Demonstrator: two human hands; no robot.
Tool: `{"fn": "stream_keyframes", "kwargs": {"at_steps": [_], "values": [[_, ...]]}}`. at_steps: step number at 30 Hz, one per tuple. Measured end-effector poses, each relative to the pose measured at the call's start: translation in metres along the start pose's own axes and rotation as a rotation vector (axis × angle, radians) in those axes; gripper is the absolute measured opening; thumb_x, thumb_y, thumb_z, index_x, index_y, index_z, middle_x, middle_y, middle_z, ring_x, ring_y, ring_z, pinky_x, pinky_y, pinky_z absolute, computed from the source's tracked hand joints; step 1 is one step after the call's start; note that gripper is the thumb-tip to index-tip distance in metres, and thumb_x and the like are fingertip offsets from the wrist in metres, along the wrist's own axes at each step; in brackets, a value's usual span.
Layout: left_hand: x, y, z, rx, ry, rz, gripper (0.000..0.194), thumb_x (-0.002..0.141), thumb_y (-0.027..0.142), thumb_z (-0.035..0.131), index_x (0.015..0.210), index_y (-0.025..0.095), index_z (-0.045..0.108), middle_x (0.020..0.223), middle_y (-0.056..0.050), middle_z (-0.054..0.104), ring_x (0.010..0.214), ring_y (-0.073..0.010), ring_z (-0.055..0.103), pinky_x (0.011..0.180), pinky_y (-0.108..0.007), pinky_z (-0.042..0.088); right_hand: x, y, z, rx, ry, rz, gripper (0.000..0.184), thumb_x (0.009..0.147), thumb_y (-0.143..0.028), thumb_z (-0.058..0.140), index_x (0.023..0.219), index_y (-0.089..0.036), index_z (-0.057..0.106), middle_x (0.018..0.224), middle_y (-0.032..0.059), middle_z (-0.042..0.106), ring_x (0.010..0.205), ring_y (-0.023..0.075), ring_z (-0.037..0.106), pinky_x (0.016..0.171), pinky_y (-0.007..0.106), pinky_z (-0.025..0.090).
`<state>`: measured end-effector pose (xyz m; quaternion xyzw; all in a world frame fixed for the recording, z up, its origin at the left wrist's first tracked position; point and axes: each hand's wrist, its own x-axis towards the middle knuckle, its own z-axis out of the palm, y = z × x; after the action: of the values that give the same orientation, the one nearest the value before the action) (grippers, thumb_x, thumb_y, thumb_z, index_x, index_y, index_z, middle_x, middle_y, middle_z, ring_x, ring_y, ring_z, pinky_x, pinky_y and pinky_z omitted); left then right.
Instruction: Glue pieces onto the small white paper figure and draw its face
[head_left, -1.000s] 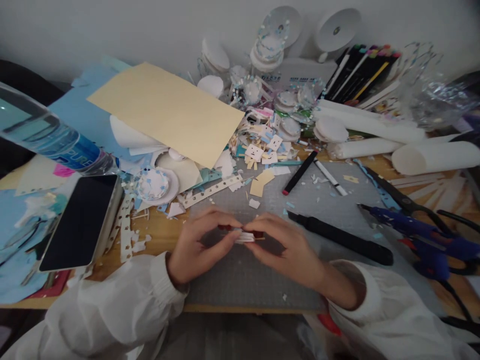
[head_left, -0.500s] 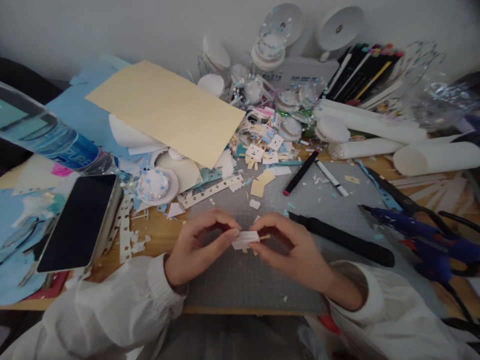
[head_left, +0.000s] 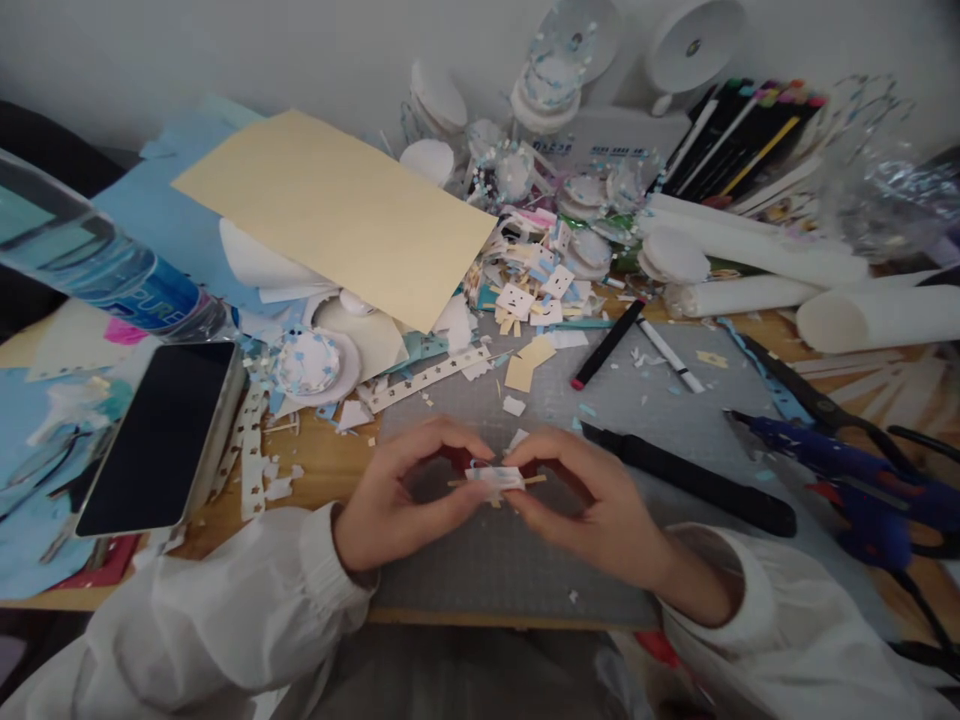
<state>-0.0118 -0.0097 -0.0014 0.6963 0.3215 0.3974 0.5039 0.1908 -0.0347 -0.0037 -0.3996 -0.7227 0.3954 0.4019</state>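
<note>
Between both hands is a small white paper figure (head_left: 498, 477) with thin yellowish strips sticking out at its sides and bottom. My left hand (head_left: 412, 490) is closed on its left end, thumb in front and fingertips behind. My right hand (head_left: 592, 500) pinches the right end, beside a protruding yellow strip. The figure is held above the grey cutting mat (head_left: 510, 570). Beyond the hands, similar white paper figures (head_left: 517, 300) with drawn faces lie in a pile. Yellow paper scraps (head_left: 529, 363) rest on the mat.
On the right lie a black craft knife (head_left: 697, 480), a blue glue gun (head_left: 832, 450), scissors (head_left: 817, 400) and two pens, one a black marker (head_left: 607, 345). On the left are a phone (head_left: 161, 440), a water bottle (head_left: 112, 260) and a cream paper sheet (head_left: 337, 210).
The paper figure has turned slightly in my fingers, and a strip now shows at its left end too. My left fingertips have shifted a little to the right along it.
</note>
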Motion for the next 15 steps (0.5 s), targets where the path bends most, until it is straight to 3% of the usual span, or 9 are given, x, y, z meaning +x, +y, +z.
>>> {"fn": "stream_keyframes", "kwargs": {"at_steps": [6, 10, 15], "values": [[-0.001, 0.002, 0.000, 0.022, -0.009, 0.068, 0.015, 0.081, 0.016, 0.069, 0.095, 0.015, 0.065, 0.084, -0.006, 0.067, 0.074, -0.0141, 0.063, 0.067, -0.024, 0.053, 0.000, 0.000, 0.000, -0.048, -0.001, -0.023, 0.013, 0.083, -0.015, 0.062, 0.093, -0.022, 0.057, 0.081, -0.0005, 0.061, 0.073, 0.0117, 0.059, 0.065, 0.023, 0.049], [-0.002, 0.001, -0.002, 0.062, -0.001, 0.185, 0.015, 0.080, 0.013, 0.070, 0.094, 0.014, 0.065, 0.083, -0.007, 0.068, 0.076, -0.0151, 0.065, 0.070, -0.026, 0.053, 0.001, -0.003, -0.004, -0.094, 0.033, -0.057, 0.022, 0.081, -0.018, 0.065, 0.101, -0.023, 0.056, 0.086, 0.0007, 0.062, 0.075, 0.0131, 0.060, 0.066, 0.025, 0.051], [-0.001, 0.000, -0.006, 0.143, -0.032, 0.359, 0.021, 0.080, 0.005, 0.067, 0.099, 0.013, 0.063, 0.086, -0.009, 0.070, 0.081, -0.0163, 0.065, 0.073, -0.027, 0.054, -0.038, -0.015, -0.027, -0.231, 0.263, -0.058, 0.029, 0.082, -0.015, 0.060, 0.109, -0.026, 0.059, 0.089, 0.0046, 0.063, 0.083, 0.0206, 0.061, 0.072, 0.035, 0.053]]}}
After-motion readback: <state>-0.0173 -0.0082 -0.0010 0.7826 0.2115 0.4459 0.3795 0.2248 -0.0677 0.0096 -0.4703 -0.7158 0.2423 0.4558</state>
